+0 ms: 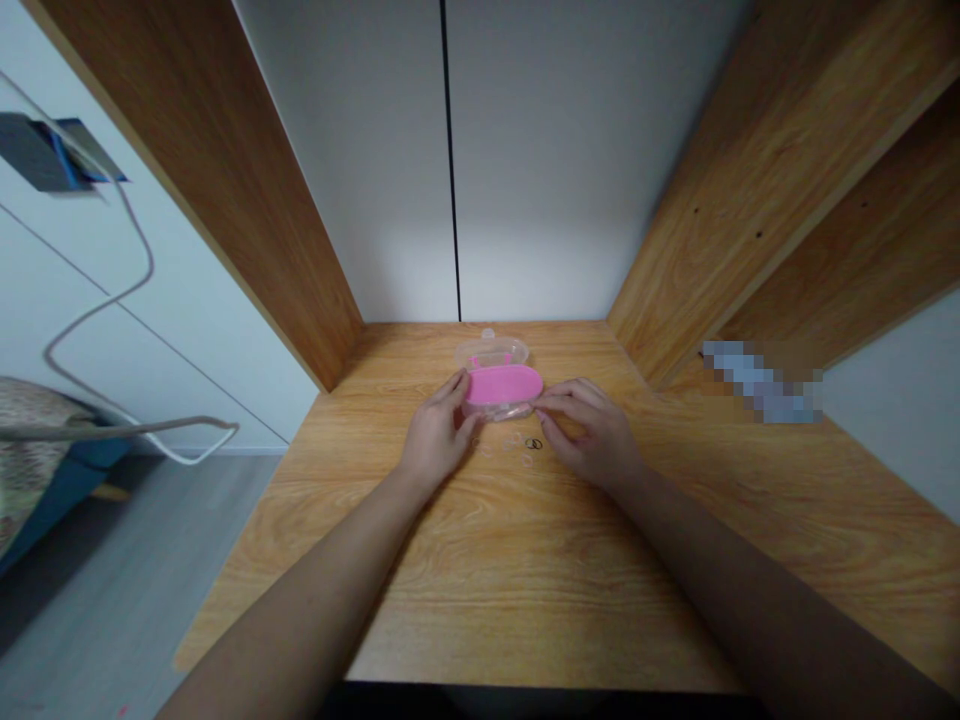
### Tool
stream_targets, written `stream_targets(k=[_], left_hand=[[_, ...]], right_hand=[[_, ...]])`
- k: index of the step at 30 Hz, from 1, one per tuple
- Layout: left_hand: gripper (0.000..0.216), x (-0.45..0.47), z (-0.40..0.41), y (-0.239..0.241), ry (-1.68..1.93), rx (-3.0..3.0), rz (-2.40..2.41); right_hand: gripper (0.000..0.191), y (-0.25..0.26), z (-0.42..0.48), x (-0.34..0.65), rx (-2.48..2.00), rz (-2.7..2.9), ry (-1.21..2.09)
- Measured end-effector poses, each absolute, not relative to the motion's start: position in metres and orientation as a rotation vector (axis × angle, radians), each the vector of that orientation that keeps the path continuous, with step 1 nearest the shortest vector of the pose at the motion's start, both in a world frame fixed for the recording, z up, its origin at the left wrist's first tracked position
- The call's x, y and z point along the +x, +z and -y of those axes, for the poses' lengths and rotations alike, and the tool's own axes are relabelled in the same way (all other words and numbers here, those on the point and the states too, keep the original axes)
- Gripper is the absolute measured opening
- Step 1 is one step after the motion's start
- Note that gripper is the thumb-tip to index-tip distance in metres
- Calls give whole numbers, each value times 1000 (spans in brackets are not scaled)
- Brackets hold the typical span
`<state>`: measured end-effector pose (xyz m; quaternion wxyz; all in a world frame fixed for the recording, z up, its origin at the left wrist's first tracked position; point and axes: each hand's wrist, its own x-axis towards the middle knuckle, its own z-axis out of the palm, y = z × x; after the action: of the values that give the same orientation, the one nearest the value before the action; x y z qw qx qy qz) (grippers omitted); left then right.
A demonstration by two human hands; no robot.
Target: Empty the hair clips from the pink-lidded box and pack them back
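A small oval case with a pink part [504, 384] and a clear plastic lid [491, 352] behind it lies on the wooden desk [525, 560]. My left hand [437, 432] touches the case's left end, its fingers curled against it. At the case's right end rests my right hand [592, 432], its fingertips pinched close by the pink part. Just in front of the case, between my hands, lie several tiny clear rings and one small dark ring [533, 443].
Wooden side panels [247, 190] rise left and right of the desk, with a white back wall [525, 160] behind. A grey cable [120, 300] hangs at the left over the floor, beside a blue seat [52, 480]. A blurred patch [761, 380] lies at the right.
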<state>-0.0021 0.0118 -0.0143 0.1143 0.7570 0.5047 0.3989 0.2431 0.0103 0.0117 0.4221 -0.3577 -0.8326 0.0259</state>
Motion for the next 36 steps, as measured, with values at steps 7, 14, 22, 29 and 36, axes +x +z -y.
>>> stream_targets(k=[7,14,22,29,36], left_hand=[[61,-2,-12,-16,1167,2212,-1510],[60,-2,-11,-16,1190,2231,-1491],[59,-3,-12,-17,1178,2253,-1513],[60,-2,-11,-15,1172,2241,-1507],[59,-3,-12,-18,1196,2263,-1484]], right_hand=[[19,1,-15,242,-1022,2358,241],[5,-1,-17,243,-1056,2373,272],[4,3,-15,241,-1009,2369,245],[5,4,-11,234,-955,2361,247],[3,1,-7,222,-933,2389,270]])
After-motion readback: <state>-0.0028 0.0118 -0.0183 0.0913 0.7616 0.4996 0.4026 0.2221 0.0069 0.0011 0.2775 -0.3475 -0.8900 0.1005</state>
